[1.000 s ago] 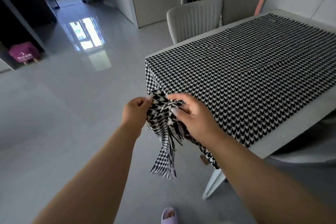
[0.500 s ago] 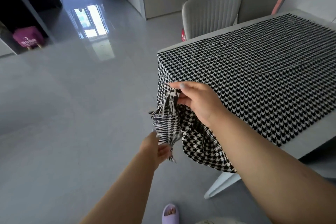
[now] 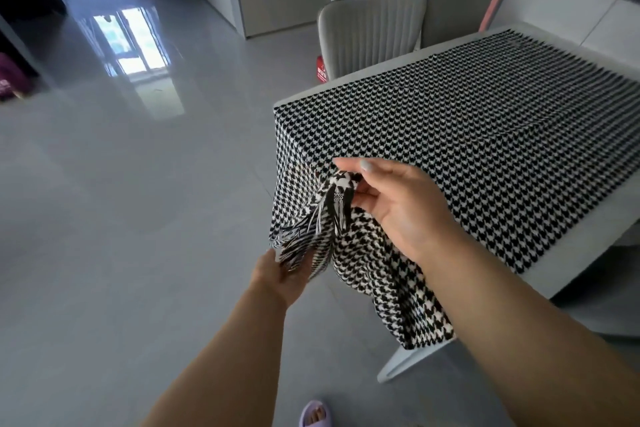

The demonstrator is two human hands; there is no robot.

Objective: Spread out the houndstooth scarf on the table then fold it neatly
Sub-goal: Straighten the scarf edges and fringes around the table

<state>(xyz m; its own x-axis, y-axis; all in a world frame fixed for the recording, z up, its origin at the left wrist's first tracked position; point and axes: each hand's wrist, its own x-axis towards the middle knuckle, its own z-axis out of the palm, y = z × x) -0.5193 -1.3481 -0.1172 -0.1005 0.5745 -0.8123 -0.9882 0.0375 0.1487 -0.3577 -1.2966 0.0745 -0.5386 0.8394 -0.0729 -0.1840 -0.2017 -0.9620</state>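
Covering most of the table (image 3: 588, 253), one houndstooth scarf (image 3: 450, 135) is laid flat, its near end hanging over the table's corner. That end's fringed corner is pinched between thumb and fingertips of the right hand (image 3: 398, 208), presumably so it can be carried over for a fold. The fringe below is steadied by the left hand (image 3: 280, 274), fingers loosely curled beneath it. Two chairs (image 3: 374, 31) are counted beyond; one slippered foot (image 3: 315, 414) below.
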